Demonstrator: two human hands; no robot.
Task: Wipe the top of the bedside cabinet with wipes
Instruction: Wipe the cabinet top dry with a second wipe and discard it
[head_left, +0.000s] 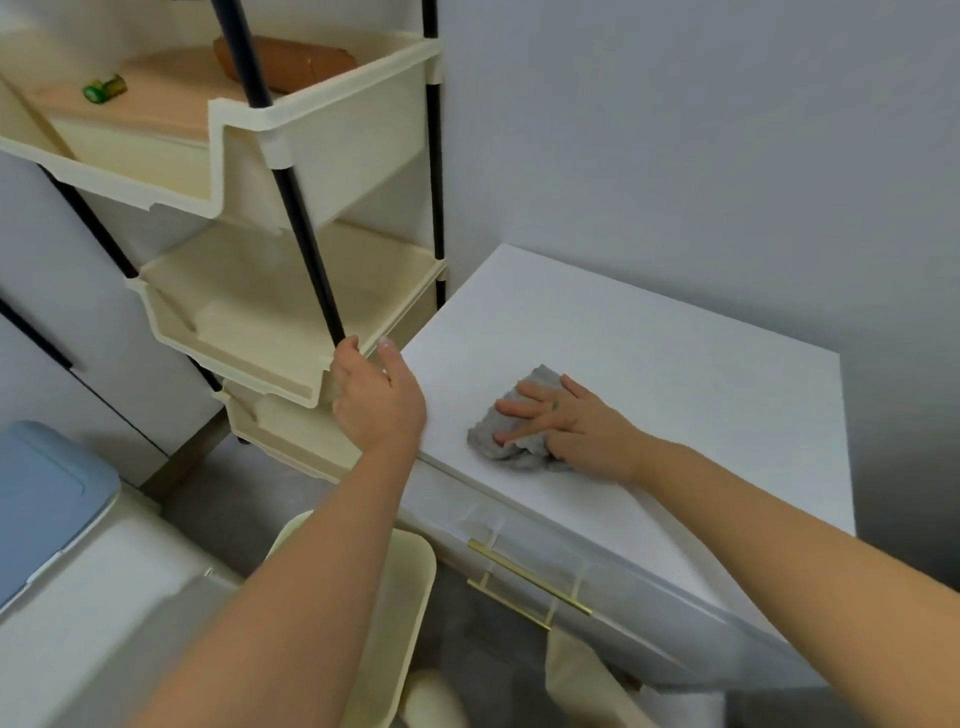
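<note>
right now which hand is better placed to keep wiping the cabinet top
The right hand. It lies flat on the grey cloth, pressing it onto the cabinet top. The left hand is off at the cabinet's left edge by the cream rack, with no cloth.

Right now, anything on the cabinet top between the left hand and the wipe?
No. In the head view, only bare white cabinet top lies between the left hand and the grey wipe.
</note>
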